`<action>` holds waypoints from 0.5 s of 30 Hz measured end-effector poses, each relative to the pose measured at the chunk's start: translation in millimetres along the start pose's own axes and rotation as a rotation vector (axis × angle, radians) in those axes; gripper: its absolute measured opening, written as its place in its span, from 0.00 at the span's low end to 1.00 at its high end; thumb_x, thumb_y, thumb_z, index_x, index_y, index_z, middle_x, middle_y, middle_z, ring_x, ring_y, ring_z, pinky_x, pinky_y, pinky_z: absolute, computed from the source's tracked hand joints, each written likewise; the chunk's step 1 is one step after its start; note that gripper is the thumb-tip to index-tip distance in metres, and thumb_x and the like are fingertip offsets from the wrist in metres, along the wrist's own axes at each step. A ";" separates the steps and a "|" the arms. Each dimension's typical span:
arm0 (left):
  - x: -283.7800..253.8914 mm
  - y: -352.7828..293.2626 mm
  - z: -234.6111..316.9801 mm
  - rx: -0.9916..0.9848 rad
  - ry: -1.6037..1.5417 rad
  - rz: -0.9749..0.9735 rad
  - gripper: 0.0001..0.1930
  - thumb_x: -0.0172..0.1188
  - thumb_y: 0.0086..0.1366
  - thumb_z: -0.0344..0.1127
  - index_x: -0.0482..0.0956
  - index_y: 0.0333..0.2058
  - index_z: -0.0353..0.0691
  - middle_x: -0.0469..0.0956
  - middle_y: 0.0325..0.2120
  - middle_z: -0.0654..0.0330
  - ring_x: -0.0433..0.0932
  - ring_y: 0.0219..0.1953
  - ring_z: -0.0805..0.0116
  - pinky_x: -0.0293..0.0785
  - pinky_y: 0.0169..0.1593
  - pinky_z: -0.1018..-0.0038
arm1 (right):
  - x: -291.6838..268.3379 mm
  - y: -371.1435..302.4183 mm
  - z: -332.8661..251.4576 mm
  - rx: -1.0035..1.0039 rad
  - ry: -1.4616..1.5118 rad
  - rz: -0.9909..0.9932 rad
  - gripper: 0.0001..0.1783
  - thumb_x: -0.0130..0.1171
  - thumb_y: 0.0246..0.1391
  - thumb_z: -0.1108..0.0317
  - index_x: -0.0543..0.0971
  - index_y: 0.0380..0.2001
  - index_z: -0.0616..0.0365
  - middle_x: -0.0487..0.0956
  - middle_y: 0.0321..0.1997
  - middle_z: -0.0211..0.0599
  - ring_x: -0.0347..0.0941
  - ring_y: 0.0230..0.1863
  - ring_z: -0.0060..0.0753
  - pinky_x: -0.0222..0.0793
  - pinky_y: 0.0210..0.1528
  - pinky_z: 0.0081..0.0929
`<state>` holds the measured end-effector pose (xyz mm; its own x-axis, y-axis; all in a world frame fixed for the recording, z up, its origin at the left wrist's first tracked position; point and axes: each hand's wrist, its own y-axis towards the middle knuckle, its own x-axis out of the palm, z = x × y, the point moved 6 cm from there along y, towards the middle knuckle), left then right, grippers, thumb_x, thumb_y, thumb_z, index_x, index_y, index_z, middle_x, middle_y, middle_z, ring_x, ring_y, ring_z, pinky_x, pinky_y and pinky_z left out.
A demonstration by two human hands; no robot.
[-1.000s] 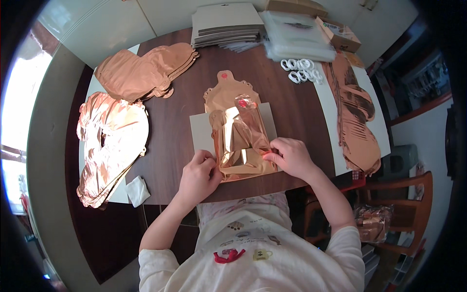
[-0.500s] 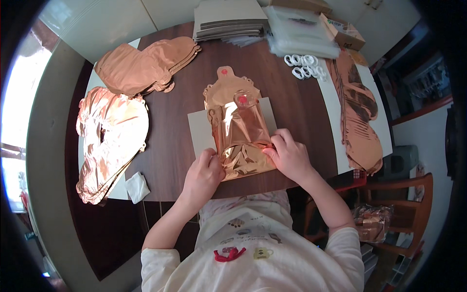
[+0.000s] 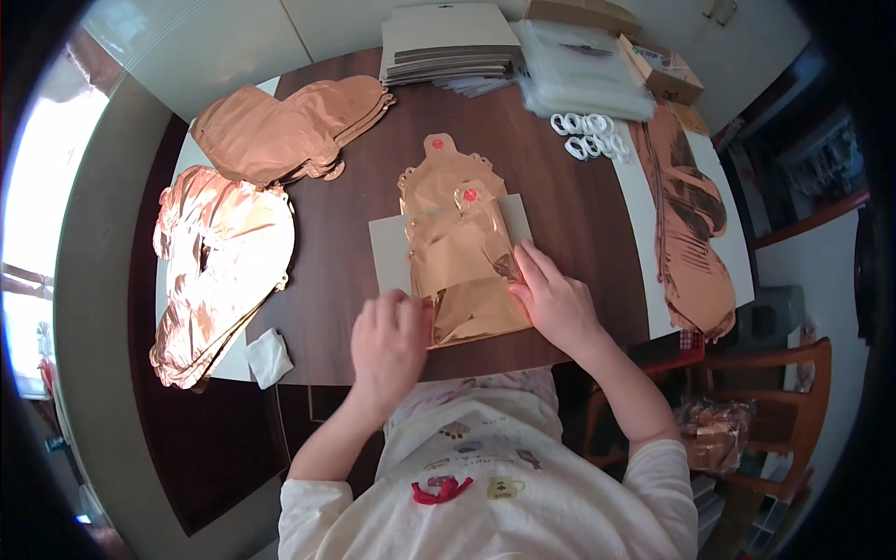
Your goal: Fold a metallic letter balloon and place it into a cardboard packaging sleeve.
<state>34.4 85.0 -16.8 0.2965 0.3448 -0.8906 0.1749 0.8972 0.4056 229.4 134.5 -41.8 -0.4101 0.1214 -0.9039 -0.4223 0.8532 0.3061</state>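
Note:
A folded rose-gold foil balloon (image 3: pixel 457 252) lies in front of me on a pale grey card (image 3: pixel 388 250). Its scalloped upper part and rounded tab point away from me, and two red spots show on it. The near end is folded up into a smooth flap. My right hand (image 3: pixel 560 306) rests along the right edge of the foil, fingers stretched out and thumb apart. At the lower left corner is my left hand (image 3: pixel 385 347), knuckles up and fingers bent and slightly blurred. Its fingertips are hidden, so a grip on the foil cannot be made out.
More foil balloons (image 3: pixel 271 131) are stacked far left, with shiny ones (image 3: pixel 229 229) nearer and others (image 3: pixel 691 224) at the right. Grey cards (image 3: pixel 448 37), clear plastic bags (image 3: pixel 583 79) and white rings (image 3: pixel 588 135) stand at the back. A white cloth (image 3: pixel 269 358) lies near the front edge.
The foil's near part now lies flatter and smoother. My left hand has turned knuckles up at the left edge; my right fingers have straightened from a pinch along the right edge.

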 end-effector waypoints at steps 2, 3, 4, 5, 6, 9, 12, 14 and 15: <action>0.9 -16.5 24.1 0.146 -0.053 -0.103 0.18 0.63 0.53 0.39 0.73 0.41 0.38 0.72 0.41 0.55 0.72 0.43 0.59 0.68 0.43 0.67 | 2.2 -1.1 -0.5 -0.047 -0.022 -0.010 0.33 0.57 0.54 0.60 0.60 0.59 0.62 0.72 0.54 0.47 0.79 0.29 0.42 0.77 0.26 0.33; -4.1 -22.8 38.9 0.206 -0.140 -0.148 0.22 0.63 0.53 0.42 0.73 0.45 0.37 0.72 0.44 0.54 0.72 0.46 0.59 0.68 0.45 0.66 | 0.6 -0.5 -4.1 -0.054 -0.019 -0.011 0.33 0.57 0.54 0.60 0.60 0.59 0.62 0.72 0.54 0.47 0.79 0.29 0.42 0.77 0.26 0.33; -3.9 -25.8 50.8 0.211 -0.150 -0.252 0.29 0.61 0.54 0.47 0.71 0.51 0.35 0.69 0.51 0.51 0.68 0.55 0.55 0.66 0.54 0.64 | -1.8 0.1 -5.1 -0.011 -0.003 -0.043 0.33 0.57 0.54 0.60 0.59 0.59 0.63 0.74 0.52 0.47 0.79 0.28 0.42 0.76 0.25 0.33; -1.7 -29.7 56.9 0.243 -0.136 -0.299 0.31 0.60 0.55 0.50 0.69 0.52 0.35 0.68 0.53 0.50 0.65 0.58 0.53 0.62 0.58 0.63 | -3.9 -0.1 -5.5 0.032 0.011 -0.074 0.34 0.57 0.54 0.60 0.59 0.60 0.63 0.75 0.50 0.47 0.79 0.27 0.42 0.76 0.25 0.34; -0.5 -35.0 61.5 0.274 -0.119 -0.346 0.33 0.59 0.56 0.53 0.68 0.54 0.35 0.67 0.55 0.50 0.63 0.61 0.52 0.58 0.62 0.62 | -7.1 -2.3 -8.6 0.029 0.012 -0.073 0.34 0.57 0.54 0.60 0.59 0.60 0.63 0.75 0.50 0.47 0.79 0.27 0.42 0.76 0.25 0.34; 13.6 -52.8 61.9 0.297 -0.066 -0.382 0.40 0.56 0.55 0.60 0.64 0.58 0.34 0.62 0.59 0.48 0.58 0.63 0.49 0.53 0.64 0.57 | -6.7 -14.0 -13.1 0.071 0.005 -0.149 0.35 0.57 0.54 0.60 0.58 0.60 0.64 0.77 0.47 0.47 0.79 0.26 0.42 0.76 0.23 0.34; 22.0 -57.4 59.9 0.306 -0.026 -0.421 0.43 0.54 0.54 0.64 0.60 0.61 0.38 0.58 0.61 0.48 0.55 0.64 0.47 0.51 0.64 0.52 | -5.7 -24.7 -16.0 0.066 0.007 -0.123 0.35 0.58 0.53 0.61 0.58 0.60 0.64 0.78 0.46 0.47 0.79 0.26 0.42 0.75 0.23 0.33; 22.2 -59.4 59.4 0.312 0.003 -0.436 0.45 0.54 0.53 0.66 0.59 0.62 0.42 0.56 0.63 0.49 0.53 0.65 0.47 0.49 0.64 0.49 | -7.6 -30.4 -16.7 0.070 0.015 -0.103 0.34 0.58 0.53 0.62 0.59 0.60 0.63 0.78 0.47 0.48 0.79 0.26 0.41 0.75 0.23 0.32; 21.9 -58.0 59.0 0.328 0.019 -0.462 0.46 0.54 0.52 0.67 0.58 0.63 0.45 0.55 0.63 0.51 0.51 0.66 0.47 0.48 0.64 0.47 | -8.3 -30.7 -16.9 0.070 0.016 -0.101 0.34 0.58 0.53 0.62 0.59 0.60 0.63 0.78 0.47 0.48 0.79 0.26 0.41 0.75 0.23 0.32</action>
<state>86.2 24.2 -47.7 0.1031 -0.0555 -0.9931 0.5656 0.8246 0.0127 232.1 98.8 -38.6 -0.3811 0.0256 -0.9242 -0.4044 0.8943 0.1916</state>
